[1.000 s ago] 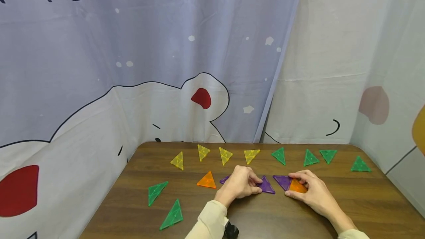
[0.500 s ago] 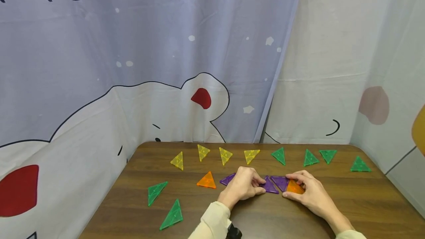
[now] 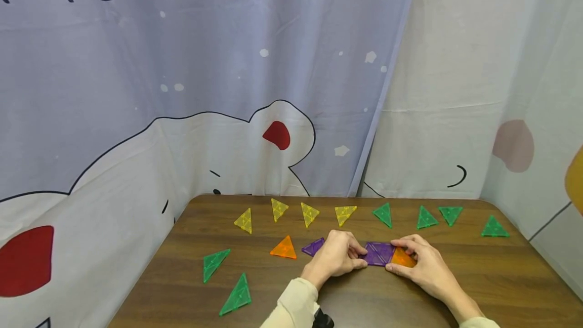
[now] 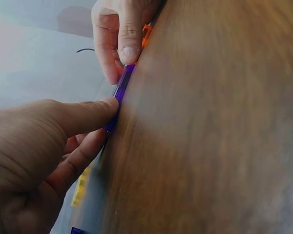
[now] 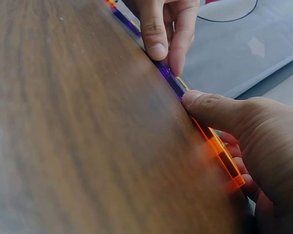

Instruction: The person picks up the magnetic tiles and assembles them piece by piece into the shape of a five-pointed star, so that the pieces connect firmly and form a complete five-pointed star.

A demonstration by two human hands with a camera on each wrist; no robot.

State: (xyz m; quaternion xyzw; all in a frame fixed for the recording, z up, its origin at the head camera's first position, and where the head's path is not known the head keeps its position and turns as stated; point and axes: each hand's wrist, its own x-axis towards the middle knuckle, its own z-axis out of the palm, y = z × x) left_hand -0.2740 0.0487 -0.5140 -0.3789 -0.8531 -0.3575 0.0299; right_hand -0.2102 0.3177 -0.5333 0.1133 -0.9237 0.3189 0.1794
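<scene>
Two translucent purple triangle tiles lie flat, edge to edge, between the hands in the head view: a left purple tile [image 3: 372, 258] and a right purple tile [image 3: 383, 250]. My left hand [image 3: 336, 254] pinches the left one at its outer side, thumb [image 4: 95, 116] in front. An orange triangle tile [image 3: 403, 257] adjoins the purple pair on the right. My right hand [image 3: 423, 265] holds that orange tile between thumb [image 5: 205, 103] and fingers, its thumb tip reaching the purple tile's edge. Part of the orange tile is hidden under the hand.
Left of my left hand lie another purple tile [image 3: 313, 246], partly covered, and a loose orange tile [image 3: 284, 248]. Several yellow tiles [image 3: 309, 214] and green tiles [image 3: 426, 217] line the table's back. Two longer green triangles [image 3: 237, 296] lie front left on the wooden table [image 3: 173, 297].
My hands have come closer together, the right moving left and the left slightly right. The gap between the two purple tiles has closed, and they now meet along a slanted edge.
</scene>
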